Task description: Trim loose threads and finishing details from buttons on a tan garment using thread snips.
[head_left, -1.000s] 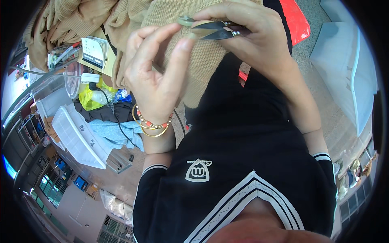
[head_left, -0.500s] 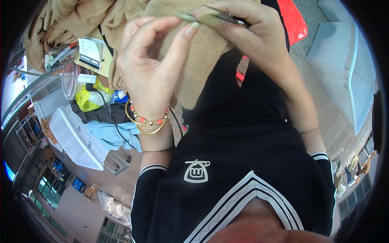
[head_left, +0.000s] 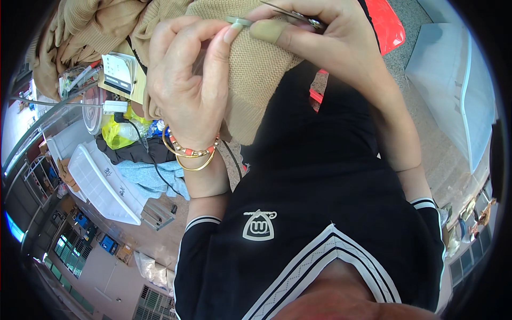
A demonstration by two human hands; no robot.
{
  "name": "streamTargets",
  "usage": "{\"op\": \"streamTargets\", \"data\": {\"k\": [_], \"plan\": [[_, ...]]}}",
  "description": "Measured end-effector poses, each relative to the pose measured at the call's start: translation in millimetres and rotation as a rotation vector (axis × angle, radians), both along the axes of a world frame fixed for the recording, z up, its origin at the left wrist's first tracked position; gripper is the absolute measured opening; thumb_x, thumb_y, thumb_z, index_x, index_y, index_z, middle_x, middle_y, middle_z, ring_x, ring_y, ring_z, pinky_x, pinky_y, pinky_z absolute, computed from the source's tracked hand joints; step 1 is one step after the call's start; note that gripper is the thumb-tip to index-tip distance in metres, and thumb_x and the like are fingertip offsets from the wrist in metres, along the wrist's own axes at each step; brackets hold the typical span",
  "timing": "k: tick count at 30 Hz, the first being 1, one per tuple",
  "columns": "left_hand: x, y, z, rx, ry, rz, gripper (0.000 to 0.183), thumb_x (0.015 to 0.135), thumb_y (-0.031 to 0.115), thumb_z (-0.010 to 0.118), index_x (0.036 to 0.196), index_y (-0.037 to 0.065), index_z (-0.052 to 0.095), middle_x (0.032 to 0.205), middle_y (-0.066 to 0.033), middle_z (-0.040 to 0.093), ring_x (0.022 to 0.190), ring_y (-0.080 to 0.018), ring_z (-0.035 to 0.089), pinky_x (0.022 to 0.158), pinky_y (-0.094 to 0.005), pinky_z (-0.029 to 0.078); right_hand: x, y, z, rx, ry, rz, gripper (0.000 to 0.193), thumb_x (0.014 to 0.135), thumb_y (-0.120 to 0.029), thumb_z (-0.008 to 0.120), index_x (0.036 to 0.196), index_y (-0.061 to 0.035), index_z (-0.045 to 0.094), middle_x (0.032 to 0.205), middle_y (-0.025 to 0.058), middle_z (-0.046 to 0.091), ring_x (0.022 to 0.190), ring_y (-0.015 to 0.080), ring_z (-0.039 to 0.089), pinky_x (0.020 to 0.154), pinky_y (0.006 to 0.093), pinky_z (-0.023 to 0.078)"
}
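Lying at the top centre of the frame, a tan knitted garment (head_left: 256,74) hangs down between both hands over the person's black shirt (head_left: 320,202). The left hand (head_left: 186,85) curls its fingers narrow, thumb and forefinger pinching the knit's upper edge beside a small grey metal piece (head_left: 237,21). The right hand (head_left: 330,37) is closed around small metal snips (head_left: 298,16), whose thin blades point left toward that pinch; a tan bandage wraps its thumb. Gold and coral bracelets (head_left: 192,152) circle the left wrist. More tan knitwear (head_left: 90,26) is heaped at upper left. Below it lie a yellow bag (head_left: 114,136), a white tray (head_left: 101,184) and pale blue cloth (head_left: 152,176). A red sheet (head_left: 386,24) shows at upper right.
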State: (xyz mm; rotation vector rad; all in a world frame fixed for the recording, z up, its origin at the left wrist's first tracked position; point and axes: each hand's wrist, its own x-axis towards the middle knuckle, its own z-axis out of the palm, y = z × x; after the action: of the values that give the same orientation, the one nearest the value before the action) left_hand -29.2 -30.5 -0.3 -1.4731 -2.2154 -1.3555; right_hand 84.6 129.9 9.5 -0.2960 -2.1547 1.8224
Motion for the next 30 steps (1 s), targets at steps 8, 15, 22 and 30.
{"op": "streamTargets", "data": {"k": [8, 15, 22, 30], "plan": [[0.0, 2.5, -13.9, 0.050, -0.066, 0.049, 0.006, 0.089, 0.004, 0.068, 0.090, 0.001, 0.063, 0.088, -0.0073, 0.058, 0.076, -0.0169, 0.054, 0.068, -0.0274, 0.044, -4.2, 2.0, -0.9, 0.171, 0.056, 0.030, 0.017, 0.082, 0.000, 0.066, 0.098, 0.0014, 0.070, 0.065, 0.0051, 0.063, 0.057, 0.0087, 0.057, 0.053, 0.0238, 0.043], [0.9, 3.7, -15.8, 0.061, -0.139, 0.079, 0.007, 0.090, 0.004, 0.066, 0.090, 0.001, 0.060, 0.088, -0.0077, 0.057, 0.080, -0.0188, 0.054, 0.072, -0.0282, 0.044, -4.8, -3.5, -6.2, 0.242, 0.187, -0.069, 0.021, 0.079, 0.000, 0.066, 0.100, 0.0003, 0.070, 0.065, 0.0089, 0.062, 0.058, 0.0137, 0.057, 0.058, 0.0256, 0.043], [-1.5, 7.5, -15.7, 0.082, -0.033, 0.037, 0.005, 0.090, 0.002, 0.064, 0.090, 0.000, 0.060, 0.096, -0.0098, 0.062, 0.086, -0.0194, 0.057, 0.077, -0.0279, 0.046, -7.2, 3.5, -21.2, 0.258, 0.263, -0.013, 0.024, 0.079, -0.001, 0.067, 0.103, -0.0004, 0.069, 0.072, 0.0074, 0.064, 0.062, 0.0136, 0.059, 0.059, 0.0249, 0.045], [-7.2, 5.9, -18.9, 0.121, -0.219, -0.012, 0.005, 0.091, 0.000, 0.062, 0.094, 0.000, 0.059, 0.099, -0.0097, 0.064, 0.085, -0.0164, 0.059, 0.074, -0.0260, 0.047, 19.7, 2.0, 38.4, 0.607, 0.022, -0.063, 0.033, 0.076, -0.009, 0.070, 0.108, -0.0076, 0.064, 0.085, 0.0071, 0.056, 0.073, 0.0251, 0.059, 0.061, 0.0314, 0.049]]}}
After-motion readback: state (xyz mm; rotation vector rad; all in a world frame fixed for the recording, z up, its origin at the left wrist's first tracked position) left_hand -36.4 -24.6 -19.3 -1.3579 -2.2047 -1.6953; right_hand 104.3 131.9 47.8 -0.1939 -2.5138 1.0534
